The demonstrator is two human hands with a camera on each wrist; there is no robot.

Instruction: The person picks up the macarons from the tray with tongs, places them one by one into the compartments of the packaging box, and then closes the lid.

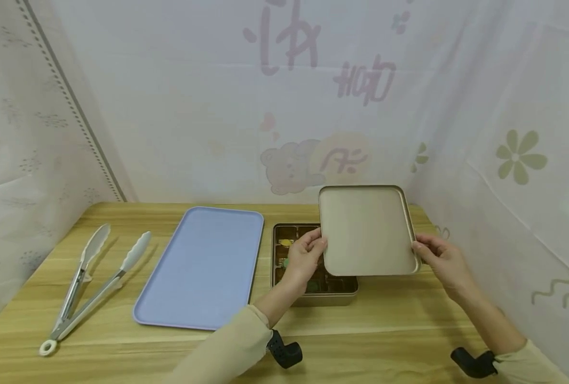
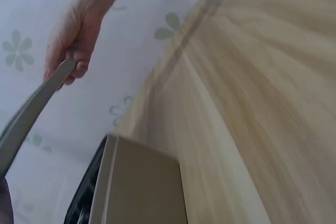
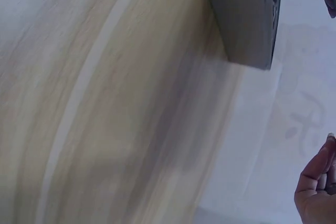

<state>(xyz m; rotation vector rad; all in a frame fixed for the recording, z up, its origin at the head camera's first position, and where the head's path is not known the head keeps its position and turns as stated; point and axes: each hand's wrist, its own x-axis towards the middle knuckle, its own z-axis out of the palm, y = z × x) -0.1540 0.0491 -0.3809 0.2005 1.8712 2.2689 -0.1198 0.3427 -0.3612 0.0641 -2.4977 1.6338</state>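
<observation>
A square gold tin lid [image 1: 367,230] is held up by both hands, above and to the right of the matching tin box [image 1: 326,301]. The left hand [image 1: 306,259] pinches its left edge. On the opposite edge, the right hand [image 1: 447,265] grips with thumb and fingers. Inside the uncovered box is a dark brown divided insert [image 1: 284,232] with small yellow [image 1: 286,242] and green pieces in some compartments. The lid and left forearm hide part of it. The left wrist view shows the lid edge-on above the box, with the right hand at its far end.
A blue rectangular tray [image 1: 200,269] lies left of the box. Farther left, metal tongs [image 1: 75,298] with pale tips rest spread on the wooden table [image 1: 376,346]. Printed cloth [image 1: 193,106] hangs behind and at both sides.
</observation>
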